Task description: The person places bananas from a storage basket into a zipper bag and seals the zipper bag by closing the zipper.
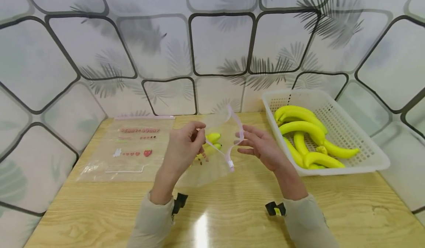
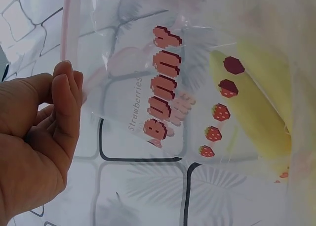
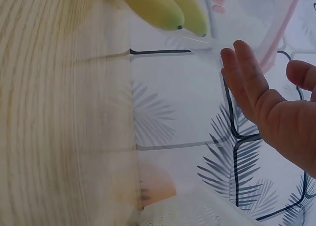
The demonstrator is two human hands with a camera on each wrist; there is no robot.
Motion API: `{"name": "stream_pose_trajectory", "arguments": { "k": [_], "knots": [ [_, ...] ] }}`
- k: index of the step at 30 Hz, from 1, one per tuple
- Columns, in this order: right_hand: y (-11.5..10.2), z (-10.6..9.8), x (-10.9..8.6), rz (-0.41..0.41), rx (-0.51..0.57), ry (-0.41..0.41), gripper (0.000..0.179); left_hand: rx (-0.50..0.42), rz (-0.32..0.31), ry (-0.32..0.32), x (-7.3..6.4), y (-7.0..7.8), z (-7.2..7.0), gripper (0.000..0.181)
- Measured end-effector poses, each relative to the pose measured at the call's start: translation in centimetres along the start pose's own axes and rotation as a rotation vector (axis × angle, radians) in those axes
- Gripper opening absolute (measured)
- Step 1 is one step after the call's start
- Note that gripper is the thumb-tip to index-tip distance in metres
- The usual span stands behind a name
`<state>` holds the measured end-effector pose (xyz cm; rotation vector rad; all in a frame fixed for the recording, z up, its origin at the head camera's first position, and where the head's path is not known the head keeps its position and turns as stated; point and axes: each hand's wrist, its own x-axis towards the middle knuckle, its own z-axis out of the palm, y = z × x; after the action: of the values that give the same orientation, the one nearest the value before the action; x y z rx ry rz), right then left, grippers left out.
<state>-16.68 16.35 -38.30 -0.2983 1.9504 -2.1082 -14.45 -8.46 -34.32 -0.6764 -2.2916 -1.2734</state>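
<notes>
A clear zip bag (image 1: pixel 207 174) with a pink zip edge (image 1: pixel 236 120) is lifted off the table in the middle of the head view, its mouth spread toward the right. Yellow bananas (image 1: pixel 213 137) lie inside it. With thumb and fingertips my left hand (image 1: pixel 182 146) pinches the bag's rim; the left wrist view shows this grip beside the red printed lettering (image 2: pixel 165 82). My right hand (image 1: pixel 263 150) is at the mouth's right side, fingers extended and spread. In the right wrist view its fingers (image 3: pixel 252 72) are close to the pink edge; whether they touch it is unclear.
A white perforated basket (image 1: pixel 375 159) with several bananas (image 1: pixel 302 128) stands at the right. Another printed zip bag (image 1: pixel 96 166) lies flat on the wooden table (image 1: pixel 232 211) at the left. A patterned wall covering (image 1: pixel 219 45) rises behind the table.
</notes>
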Motion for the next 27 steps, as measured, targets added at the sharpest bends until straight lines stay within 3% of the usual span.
{"name": "stream_pose_trajectory", "arguments": {
  "k": [11, 14, 18, 22, 27],
  "knots": [
    [1.5, -0.8, 0.5, 0.093, -0.027, 0.041, 0.049, 0.012, 0.005, -0.04, -0.1, 0.2, 0.8, 0.016],
    [1.7, -1.0, 0.5, 0.096, -0.029, 0.047, 0.05, -0.035, -0.031, -0.015, -0.1, 0.0, 1.0, 0.017],
    [1.7, -1.0, 0.5, 0.103, -0.087, 0.038, 0.053, -0.127, -0.117, 0.064, -0.2, -0.3, 1.1, 0.02],
    [0.8, -1.1, -0.1, 0.087, -0.268, 0.057, 0.053, -0.16, -0.13, 0.113, -0.2, -0.5, 1.1, 0.021],
    [-1.8, -2.8, -2.3, 0.008, -0.689, 0.172, 0.045, -0.154, -0.113, 0.099, 0.0, -0.5, 1.2, 0.02]
  ]
}}
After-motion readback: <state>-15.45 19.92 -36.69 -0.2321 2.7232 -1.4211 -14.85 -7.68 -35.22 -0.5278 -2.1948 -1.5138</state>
